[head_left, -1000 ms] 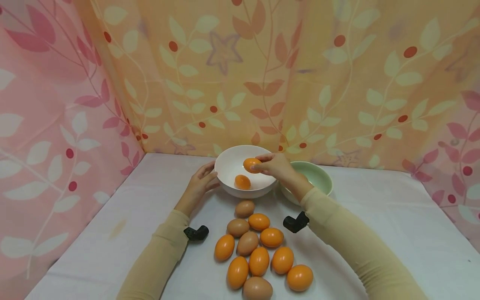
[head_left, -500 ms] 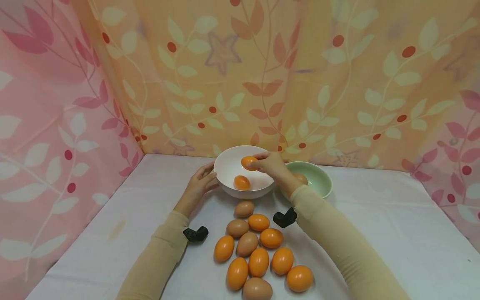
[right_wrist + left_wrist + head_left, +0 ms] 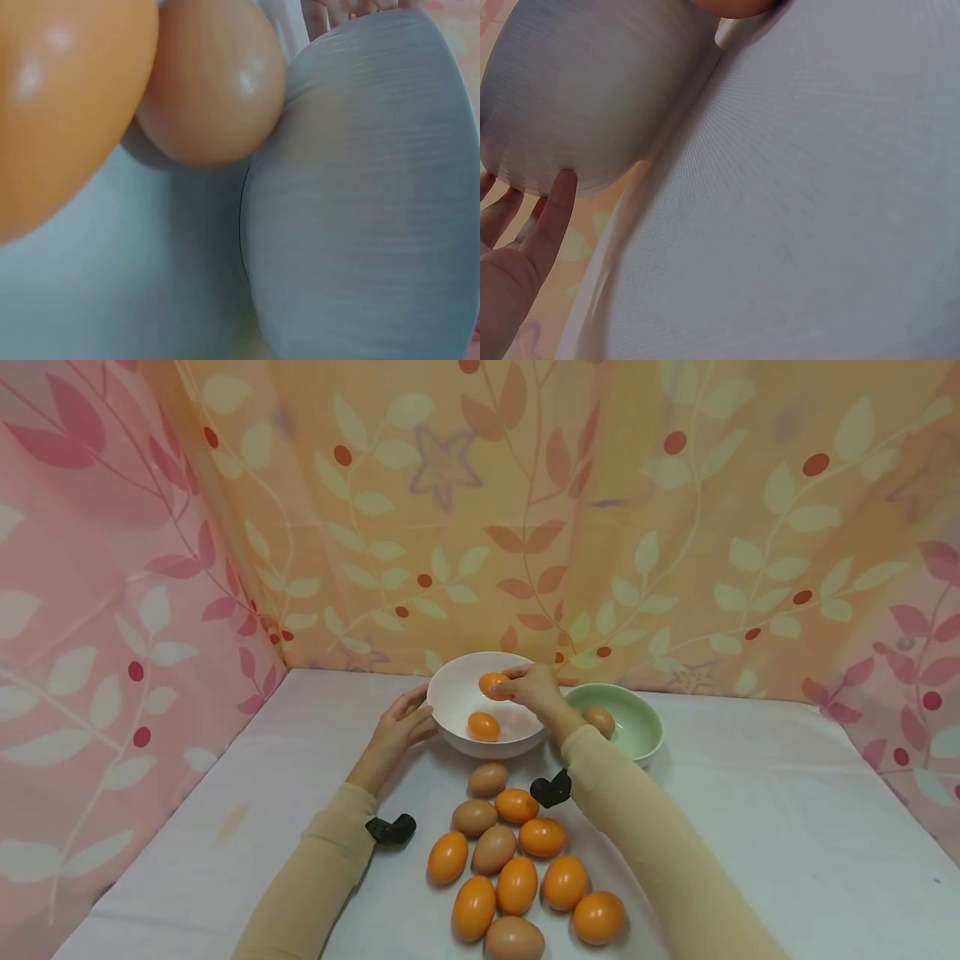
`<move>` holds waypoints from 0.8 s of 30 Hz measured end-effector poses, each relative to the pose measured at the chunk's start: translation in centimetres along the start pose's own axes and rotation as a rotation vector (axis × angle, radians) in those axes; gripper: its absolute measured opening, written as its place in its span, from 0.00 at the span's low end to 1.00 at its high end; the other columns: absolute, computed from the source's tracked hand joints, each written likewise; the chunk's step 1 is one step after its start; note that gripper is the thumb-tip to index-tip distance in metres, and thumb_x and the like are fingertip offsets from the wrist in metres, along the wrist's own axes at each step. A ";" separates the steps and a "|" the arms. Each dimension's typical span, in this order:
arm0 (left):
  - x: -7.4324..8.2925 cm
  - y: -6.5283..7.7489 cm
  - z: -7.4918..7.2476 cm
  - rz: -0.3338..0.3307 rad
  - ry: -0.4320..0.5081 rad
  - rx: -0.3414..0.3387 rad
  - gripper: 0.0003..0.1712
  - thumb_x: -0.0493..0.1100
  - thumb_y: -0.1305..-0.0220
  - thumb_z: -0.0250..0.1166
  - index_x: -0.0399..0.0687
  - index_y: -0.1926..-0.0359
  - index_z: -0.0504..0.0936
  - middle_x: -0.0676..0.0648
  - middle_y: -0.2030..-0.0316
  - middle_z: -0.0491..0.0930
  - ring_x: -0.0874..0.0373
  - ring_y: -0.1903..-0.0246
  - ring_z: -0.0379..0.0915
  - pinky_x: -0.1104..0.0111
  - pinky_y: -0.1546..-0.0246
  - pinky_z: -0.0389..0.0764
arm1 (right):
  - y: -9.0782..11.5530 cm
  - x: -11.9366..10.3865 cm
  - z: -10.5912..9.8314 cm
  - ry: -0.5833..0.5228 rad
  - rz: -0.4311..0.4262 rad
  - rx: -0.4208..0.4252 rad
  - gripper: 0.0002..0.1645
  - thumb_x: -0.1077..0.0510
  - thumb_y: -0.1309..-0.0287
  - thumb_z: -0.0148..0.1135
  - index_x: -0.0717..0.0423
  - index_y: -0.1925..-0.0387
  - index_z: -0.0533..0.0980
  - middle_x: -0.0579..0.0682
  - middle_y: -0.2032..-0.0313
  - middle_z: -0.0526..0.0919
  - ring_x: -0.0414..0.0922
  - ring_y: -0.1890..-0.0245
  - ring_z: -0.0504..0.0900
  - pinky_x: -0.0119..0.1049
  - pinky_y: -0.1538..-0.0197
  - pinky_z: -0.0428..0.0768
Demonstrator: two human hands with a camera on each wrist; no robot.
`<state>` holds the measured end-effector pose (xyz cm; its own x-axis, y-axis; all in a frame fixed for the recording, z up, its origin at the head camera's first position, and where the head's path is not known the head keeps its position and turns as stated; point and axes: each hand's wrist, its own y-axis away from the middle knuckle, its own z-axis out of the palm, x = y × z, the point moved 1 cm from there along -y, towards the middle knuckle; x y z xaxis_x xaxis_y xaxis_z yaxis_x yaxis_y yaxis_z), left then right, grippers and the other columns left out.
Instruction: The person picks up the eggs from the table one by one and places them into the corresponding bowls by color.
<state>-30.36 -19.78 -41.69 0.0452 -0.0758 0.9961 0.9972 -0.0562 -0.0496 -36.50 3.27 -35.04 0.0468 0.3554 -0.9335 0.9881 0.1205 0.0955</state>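
Note:
My right hand point(image 3: 534, 687) pinches an orange egg point(image 3: 495, 686) by its right end, above the inside of a white bowl point(image 3: 495, 749). A second orange egg point(image 3: 483, 727) lies in the bottom of that bowl. My left hand point(image 3: 399, 725) touches the bowl's left side. In the left wrist view its spread, fairly straight fingers point(image 3: 551, 217) rest against the outer wall. The right wrist view shows the bowl's outer wall point(image 3: 367, 180) beside a brown egg point(image 3: 217, 82) and a large orange egg point(image 3: 67, 97); the held egg is out of that view.
A light green bowl point(image 3: 641, 722) with a brown egg point(image 3: 598, 721) in it stands just right of the white bowl, partly behind my right arm. Several orange eggs point(image 3: 517, 885) and brown eggs point(image 3: 494, 849) lie between my forearms on the white tablecloth point(image 3: 772, 810). A patterned curtain point(image 3: 637, 527) hangs behind.
My right hand has shifted slightly left over the white bowl with the orange egg. My right forearm has swung left, uncovering the brown egg in the green bowl. My left hand stays in place.

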 end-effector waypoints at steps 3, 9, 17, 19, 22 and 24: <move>0.0 0.0 0.1 -0.003 0.001 0.003 0.31 0.41 0.25 0.54 0.46 0.25 0.60 0.46 0.24 0.58 0.50 0.29 0.61 0.61 0.42 0.82 | -0.1 0.1 0.3 0.006 0.021 0.000 0.26 0.60 0.48 0.75 0.63 0.46 0.81 0.59 0.47 0.83 0.46 0.56 0.81 0.38 0.46 0.85; 0.0 0.0 0.0 -0.013 -0.001 0.015 0.31 0.42 0.25 0.55 0.48 0.25 0.61 0.48 0.24 0.59 0.50 0.30 0.62 0.66 0.46 0.84 | -0.2 0.1 1.0 -0.009 0.057 -0.002 0.28 0.60 0.49 0.75 0.61 0.45 0.80 0.56 0.45 0.83 0.49 0.50 0.83 0.40 0.43 0.84; -0.1 0.0 -0.2 -0.003 -0.006 0.016 0.30 0.41 0.25 0.54 0.46 0.25 0.60 0.46 0.24 0.59 0.50 0.29 0.61 0.60 0.41 0.81 | -0.7 0.6 1.4 0.018 0.051 -0.005 0.25 0.60 0.47 0.74 0.62 0.46 0.81 0.56 0.46 0.83 0.49 0.52 0.82 0.41 0.42 0.83; -0.1 0.0 -0.2 0.000 -0.006 0.020 0.30 0.41 0.25 0.55 0.45 0.26 0.61 0.46 0.25 0.59 0.49 0.30 0.62 0.55 0.39 0.79 | -0.9 0.8 1.4 0.033 0.057 -0.004 0.24 0.60 0.46 0.73 0.62 0.47 0.81 0.56 0.46 0.83 0.48 0.53 0.81 0.39 0.43 0.83; -0.1 0.0 0.0 0.004 -0.007 0.019 0.30 0.41 0.25 0.55 0.45 0.26 0.61 0.45 0.25 0.59 0.48 0.30 0.63 0.54 0.38 0.79 | -1.1 1.1 1.4 0.062 0.061 0.004 0.24 0.59 0.47 0.73 0.61 0.47 0.81 0.56 0.46 0.83 0.47 0.54 0.80 0.38 0.44 0.83; -0.1 0.0 0.0 -0.001 -0.005 0.018 0.31 0.41 0.25 0.55 0.45 0.25 0.60 0.45 0.24 0.59 0.47 0.30 0.63 0.56 0.39 0.80 | -1.2 1.3 1.3 0.072 0.059 0.008 0.25 0.59 0.47 0.74 0.61 0.47 0.81 0.56 0.46 0.83 0.47 0.53 0.80 0.37 0.45 0.83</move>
<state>-30.40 -19.74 -41.75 0.0447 -0.0712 0.9965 0.9981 -0.0387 -0.0475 -37.40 2.34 -36.84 0.0948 0.4275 -0.8990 0.9851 0.0899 0.1467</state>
